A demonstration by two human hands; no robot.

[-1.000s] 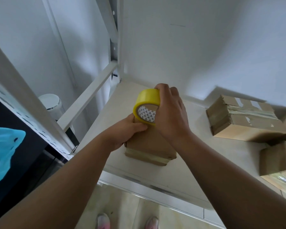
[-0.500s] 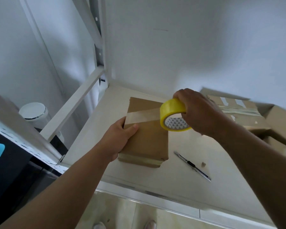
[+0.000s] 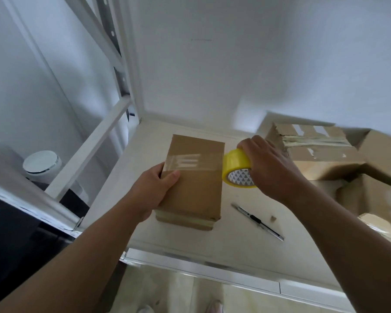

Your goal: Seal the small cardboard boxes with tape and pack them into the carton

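Observation:
A small brown cardboard box (image 3: 195, 190) lies on the pale shelf (image 3: 242, 240). My left hand (image 3: 155, 192) holds its left edge, thumb on top pinning the end of a clear tape strip (image 3: 190, 161) that runs across the box. At the box's right edge my right hand (image 3: 268, 164) grips a yellow tape roll (image 3: 236, 169), with the strip stretched from it. Other taped cardboard boxes (image 3: 312, 152) stand at the right, partly blurred.
A utility knife (image 3: 256, 219) and a small cardboard scrap (image 3: 273, 218) lie on the shelf right of the box. White rack posts and a crossbar (image 3: 93, 147) rise on the left, with a white lidded bin (image 3: 42, 164) below. The wall is close behind.
My right hand has pulled the tape roll rightward from the box's left side across to its right edge, laying a strip over the top. My left hand stays on the left edge.

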